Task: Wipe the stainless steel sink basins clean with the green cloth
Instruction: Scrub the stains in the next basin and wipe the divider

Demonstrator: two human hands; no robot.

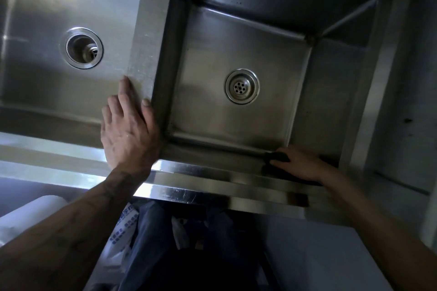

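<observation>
- The left hand (pixel 127 130) lies flat on the steel strip (pixel 146 30) between the two basins. Its fingers are straight and it holds nothing.
- The right hand (pixel 302 165) is at the near edge of the right basin (pixel 212 66), close to the near right corner.
- The right hand grips the cloth (pixel 277 156), with fingers on top and the thumb below. The cloth looks dark in this dim light.
- The cloth touches the top of the near wall of the right basin. Most of it is hidden under the hand.
- The right basin has a round drain (pixel 242 86) with small holes in the middle of its floor.
- The left basin (pixel 35 66) has an open drain hole (pixel 81 47). Bright light shines on its far side.
- The shiny front edge (pixel 212 179) of the sink runs under both wrists.
- Below the sink there is a white bag with blue print (pixel 123 227) and something white and round (pixel 28 217) on the left.
</observation>
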